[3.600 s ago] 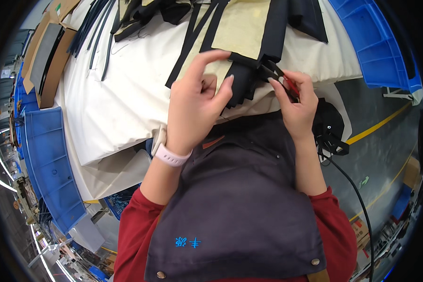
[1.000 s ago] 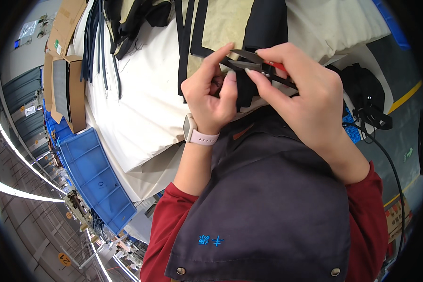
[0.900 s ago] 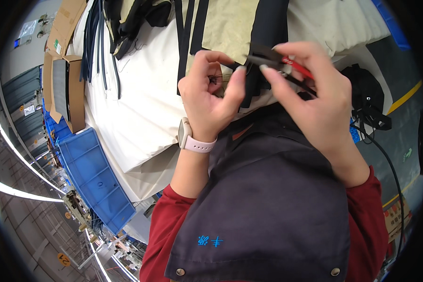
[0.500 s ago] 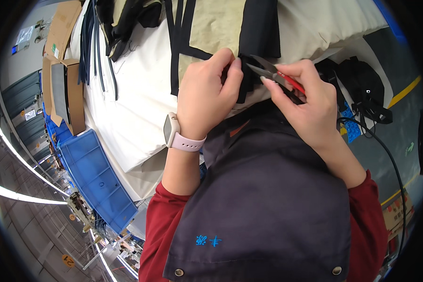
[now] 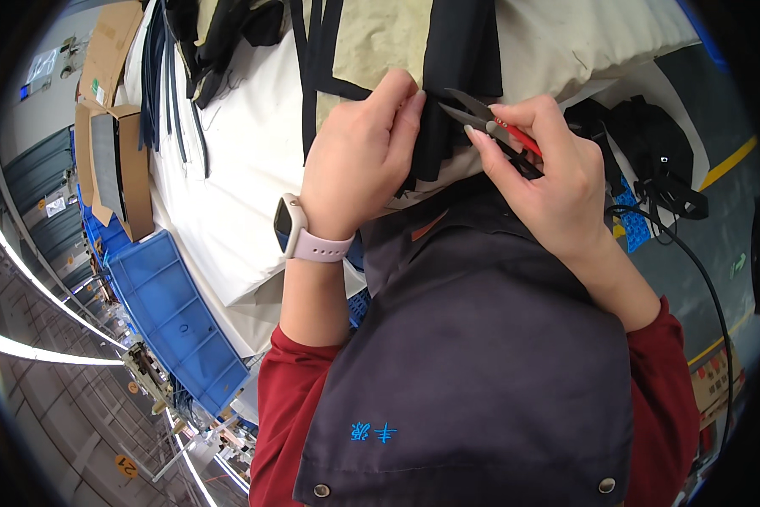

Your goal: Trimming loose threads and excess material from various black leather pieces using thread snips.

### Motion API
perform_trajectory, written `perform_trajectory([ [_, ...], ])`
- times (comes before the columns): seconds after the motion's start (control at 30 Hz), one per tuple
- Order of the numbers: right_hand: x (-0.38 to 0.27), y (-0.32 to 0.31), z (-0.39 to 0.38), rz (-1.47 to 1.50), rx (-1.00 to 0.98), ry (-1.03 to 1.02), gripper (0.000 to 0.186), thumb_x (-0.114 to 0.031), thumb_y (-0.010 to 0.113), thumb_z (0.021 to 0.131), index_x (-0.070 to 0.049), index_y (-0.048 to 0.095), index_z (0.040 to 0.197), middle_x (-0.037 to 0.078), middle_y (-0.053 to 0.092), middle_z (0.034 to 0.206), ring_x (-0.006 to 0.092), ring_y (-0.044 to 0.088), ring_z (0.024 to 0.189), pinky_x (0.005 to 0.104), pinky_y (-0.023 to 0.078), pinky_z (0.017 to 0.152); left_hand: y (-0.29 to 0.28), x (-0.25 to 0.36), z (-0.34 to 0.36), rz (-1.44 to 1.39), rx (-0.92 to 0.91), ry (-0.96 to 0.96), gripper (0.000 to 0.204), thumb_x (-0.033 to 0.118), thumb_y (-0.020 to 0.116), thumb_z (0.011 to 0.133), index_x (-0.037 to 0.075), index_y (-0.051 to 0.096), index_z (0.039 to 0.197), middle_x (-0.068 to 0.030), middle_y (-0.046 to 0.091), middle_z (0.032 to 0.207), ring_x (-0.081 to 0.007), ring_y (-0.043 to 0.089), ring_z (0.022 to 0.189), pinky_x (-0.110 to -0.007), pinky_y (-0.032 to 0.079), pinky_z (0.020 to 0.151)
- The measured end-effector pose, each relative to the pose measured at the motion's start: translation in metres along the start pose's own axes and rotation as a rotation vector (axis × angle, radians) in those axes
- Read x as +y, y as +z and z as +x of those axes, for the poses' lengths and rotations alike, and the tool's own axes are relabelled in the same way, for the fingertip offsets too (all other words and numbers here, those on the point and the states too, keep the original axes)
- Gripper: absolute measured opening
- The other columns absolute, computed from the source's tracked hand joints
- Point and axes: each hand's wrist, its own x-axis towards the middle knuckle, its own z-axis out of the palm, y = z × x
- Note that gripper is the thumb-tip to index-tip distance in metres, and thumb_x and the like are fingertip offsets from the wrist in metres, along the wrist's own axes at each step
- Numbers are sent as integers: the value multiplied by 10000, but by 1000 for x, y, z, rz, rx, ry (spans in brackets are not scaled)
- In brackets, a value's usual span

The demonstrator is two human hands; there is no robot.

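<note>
My left hand (image 5: 360,152) is closed, thumb and fingers pinching the edge of a black and pale-yellow fabric piece (image 5: 382,44) that lies on the white-covered table. In my right hand (image 5: 557,173) are small thread snips (image 5: 515,138) with a red and a black handle. Their blades are parted and point at the black fabric strip beside my left fingertips. Whatever lies between the blades is too small to make out. The fabric's near corner hangs over the table edge by my dark apron (image 5: 481,338).
Black and yellow fabric pieces (image 5: 219,42) and dark strips (image 5: 156,84) lie at the far left. A cardboard box (image 5: 130,169) and a blue plastic crate (image 5: 173,317) stand left of the table. To the right are a black bag (image 5: 646,144) and a black cable (image 5: 701,279).
My left hand has shifted slightly left and away from me, pulling the fabric edge along. The snips have moved a little left, their blades still parted.
</note>
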Motion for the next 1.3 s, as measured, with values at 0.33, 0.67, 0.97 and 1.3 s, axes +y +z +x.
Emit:
perform_trajectory([
  [0.33,-9,9,1,-75,-65,-38,249,-130,784,841,-70,571,956,23,686,785,185,671,598,300,484,486,-11,-21,5,-226,-124,-46,121,126,592,980,14,591,935,-117,546,588,-173,490,499,-315,395,518],
  [0.67,-9,13,7,-106,-51,-125,299,-119,785,799,-94,515,927,15,560,693,188,606,543,322,441,458,3,-33,-11,-518,81,-28,89,50,565,1003,21,562,918,48,474,664,-38,389,615,-229,343,554],
  [0.97,-18,0,14,2,-175,-60,226,-77,826,787,-32,643,912,58,681,748,180,664,591,283,501,517,15,-31,-21,-652,238,12,125,137,502,1039,52,558,968,65,511,771,8,400,635,-153,331,551],
  [1.3,-18,2,12,19,-207,-28,231,-94,816,827,-23,636,955,68,667,742,176,674,601,270,496,518,19,-31,-24,-726,265,-32,141,166,460,1043,66,528,970,56,523,765,10,378,611,-154,338,549],
])
